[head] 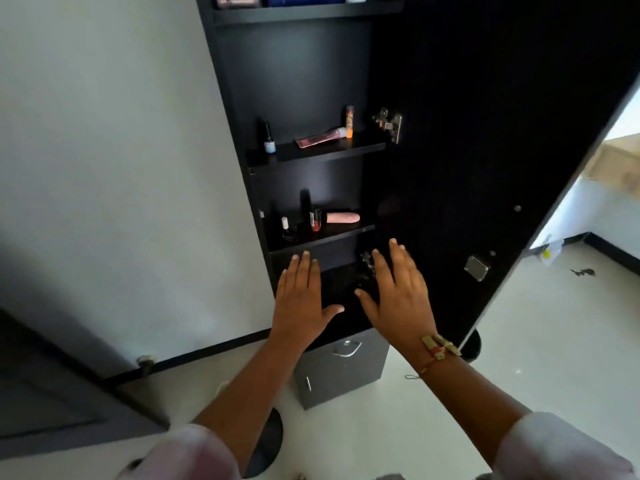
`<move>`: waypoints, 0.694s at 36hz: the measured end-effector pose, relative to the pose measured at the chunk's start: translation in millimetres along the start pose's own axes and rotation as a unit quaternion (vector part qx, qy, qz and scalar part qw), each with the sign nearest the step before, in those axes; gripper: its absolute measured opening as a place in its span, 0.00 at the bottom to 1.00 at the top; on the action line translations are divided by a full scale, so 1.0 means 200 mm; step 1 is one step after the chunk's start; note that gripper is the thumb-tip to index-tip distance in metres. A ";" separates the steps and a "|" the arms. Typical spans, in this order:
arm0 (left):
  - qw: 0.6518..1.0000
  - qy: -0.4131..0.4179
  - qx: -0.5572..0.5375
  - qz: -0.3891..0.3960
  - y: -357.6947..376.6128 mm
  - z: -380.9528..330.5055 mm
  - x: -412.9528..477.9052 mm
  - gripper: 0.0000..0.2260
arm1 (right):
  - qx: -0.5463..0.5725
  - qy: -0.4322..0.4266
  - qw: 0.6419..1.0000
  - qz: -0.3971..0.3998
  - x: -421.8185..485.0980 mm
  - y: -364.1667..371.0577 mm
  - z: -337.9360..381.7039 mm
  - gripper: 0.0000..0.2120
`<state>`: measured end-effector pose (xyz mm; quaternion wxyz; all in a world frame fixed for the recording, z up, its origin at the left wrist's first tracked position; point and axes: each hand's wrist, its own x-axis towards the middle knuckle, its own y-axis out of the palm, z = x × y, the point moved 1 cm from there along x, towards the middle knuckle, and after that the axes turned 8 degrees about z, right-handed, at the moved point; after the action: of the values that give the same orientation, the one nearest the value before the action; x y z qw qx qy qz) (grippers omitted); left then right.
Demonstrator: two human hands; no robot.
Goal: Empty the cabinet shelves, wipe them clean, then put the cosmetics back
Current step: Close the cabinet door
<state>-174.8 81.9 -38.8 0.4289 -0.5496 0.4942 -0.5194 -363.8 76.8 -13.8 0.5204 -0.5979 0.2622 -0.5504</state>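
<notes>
**A:** What are the hands doing?

**B:** The left hand (301,299) and right hand (398,296) are both spread flat with straight fingers. They hold nothing and face the lowest bay of the cabinet (294,81).

**A:** And the cosmetics?

**B:** Not yet out. On the shelf (322,239) just above the fingertips stand a black bottle (304,206), a red polish (315,221) and a white-capped vial (285,225), close together. A pink tube (341,218) lies beside them. Well above the fingers are a dropper (269,140), a flat tube (320,137) and an orange stick (349,121).

**A:** What could go wrong?

**B:** Those upright bottles are crowded. Reaching in with the fingers this wide would probably tip the polish, and I'd expect it to roll off the edge. The hinge (367,263), just beside the right fingertips, could catch a knuckle. The door (485,133), right of that hand, might swing if bumped.
</notes>
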 end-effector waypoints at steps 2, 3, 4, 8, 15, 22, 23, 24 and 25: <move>0.999 -0.006 -0.029 -0.025 -0.01 -0.06 -0.06 0.41 | 0.021 0.039 0.995 -0.088 -0.07 -0.09 -0.05 0.35; 0.998 -0.007 -0.040 -0.038 -0.02 -0.09 -0.08 0.39 | 0.035 0.069 0.988 -0.133 -0.09 -0.12 -0.08 0.35; 0.998 -0.008 -0.047 -0.050 -0.02 -0.11 -0.11 0.36 | 0.050 0.102 0.978 -0.173 -0.12 -0.16 -0.11 0.36; 0.994 -0.009 -0.069 -0.083 -0.04 -0.19 -0.22 0.26 | 0.123 0.214 0.943 -0.222 -0.17 -0.23 -0.26 0.40; 0.989 -0.006 -0.091 -0.114 -0.11 -0.22 -0.32 0.17 | 0.287 0.275 0.895 -0.201 -0.06 -0.29 -0.47 0.37; 0.989 -0.020 -0.072 -0.126 -0.16 -0.16 -0.35 0.16 | 0.294 0.314 0.875 -0.220 0.00 -0.33 -0.59 0.22; 0.989 -0.020 -0.071 -0.132 -0.17 -0.15 -0.35 0.16 | 0.292 0.314 0.876 -0.221 -0.01 -0.34 -0.59 0.20; 0.988 -0.019 -0.069 -0.138 -0.18 -0.14 -0.35 0.16 | 0.292 0.311 0.876 -0.222 -0.01 -0.34 -0.59 0.18; 0.987 -0.018 -0.068 -0.144 -0.19 -0.13 -0.34 0.16 | 0.294 0.305 0.878 -0.223 -0.03 -0.33 -0.58 0.16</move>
<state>-195.4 156.1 -9.8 0.3199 -0.6519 0.4365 -0.5311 -490.0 64.4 28.1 0.4297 -0.2623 0.0935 -0.8590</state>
